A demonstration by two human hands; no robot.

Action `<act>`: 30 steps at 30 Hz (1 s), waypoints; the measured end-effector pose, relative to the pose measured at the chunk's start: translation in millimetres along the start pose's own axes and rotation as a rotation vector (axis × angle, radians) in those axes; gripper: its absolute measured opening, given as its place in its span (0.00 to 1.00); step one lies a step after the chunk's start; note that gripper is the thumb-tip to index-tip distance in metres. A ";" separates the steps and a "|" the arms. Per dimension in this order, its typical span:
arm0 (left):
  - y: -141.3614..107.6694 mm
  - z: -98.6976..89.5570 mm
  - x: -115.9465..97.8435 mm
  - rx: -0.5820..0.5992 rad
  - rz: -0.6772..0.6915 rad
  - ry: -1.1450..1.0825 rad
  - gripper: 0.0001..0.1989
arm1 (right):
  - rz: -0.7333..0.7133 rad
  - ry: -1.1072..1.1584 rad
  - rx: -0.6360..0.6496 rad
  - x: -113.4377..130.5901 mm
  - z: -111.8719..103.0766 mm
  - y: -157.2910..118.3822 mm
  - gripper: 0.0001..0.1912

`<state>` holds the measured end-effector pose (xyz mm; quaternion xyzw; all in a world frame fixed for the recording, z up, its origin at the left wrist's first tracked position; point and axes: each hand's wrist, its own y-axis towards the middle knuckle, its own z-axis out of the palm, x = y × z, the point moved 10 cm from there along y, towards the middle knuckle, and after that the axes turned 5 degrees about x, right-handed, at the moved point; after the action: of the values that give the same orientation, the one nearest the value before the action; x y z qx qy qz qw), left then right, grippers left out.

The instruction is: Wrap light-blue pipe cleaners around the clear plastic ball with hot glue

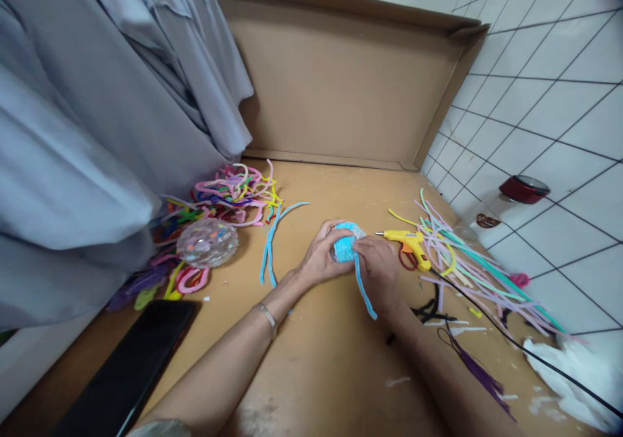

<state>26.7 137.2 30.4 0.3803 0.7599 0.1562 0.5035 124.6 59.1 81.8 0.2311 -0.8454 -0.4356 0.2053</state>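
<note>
A small rounded object (345,247) wrapped in bright blue pipe cleaner is held above the middle of the table. My left hand (323,253) wraps round its left side, fingers behind and thumb in front. At its right side my right hand (378,265) is closed in a pinch on a blue pipe cleaner (361,289), whose free end hangs down below the fingers. Two more blue pipe cleaners (269,249) lie on the table to the left. A yellow glue gun (407,243) rests just right of my right hand, nozzle pointing left.
Tangled coloured pipe cleaners (238,193), a clear faceted bowl (207,242) and a black phone (134,365) are at left. Right: straight pipe cleaners (479,271), a purple tassel (479,372), a red-lidded jar (516,200), white tissue (569,378). Cardboard (335,80) stands behind; grey cloth (121,99) hangs left.
</note>
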 end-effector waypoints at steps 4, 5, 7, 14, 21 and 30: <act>-0.1 0.5 1.0 0.003 0.005 0.000 0.27 | 0.009 -0.004 0.003 -2.0 0.6 0.4 0.11; -0.1 0.6 1.2 0.006 0.004 0.003 0.28 | 0.008 -0.002 0.003 -2.9 0.9 0.5 0.11; 0.0 0.3 0.8 0.009 0.001 0.008 0.28 | 0.007 0.004 0.008 -5.7 2.1 0.5 0.11; 1.2 -0.5 -2.6 0.020 -0.012 0.002 0.27 | -0.046 0.053 -0.008 -14.7 5.8 -2.9 0.11; 1.5 -0.6 -2.3 0.028 -0.012 -0.016 0.27 | -0.101 0.081 0.027 -16.2 6.9 -2.3 0.09; 2.3 -0.7 -2.9 0.040 -0.007 0.005 0.27 | -0.168 0.165 0.011 -13.8 4.3 0.9 0.09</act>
<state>27.6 136.7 34.0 0.3873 0.7655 0.1400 0.4945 133.2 70.1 78.3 0.3371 -0.8056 -0.4263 0.2357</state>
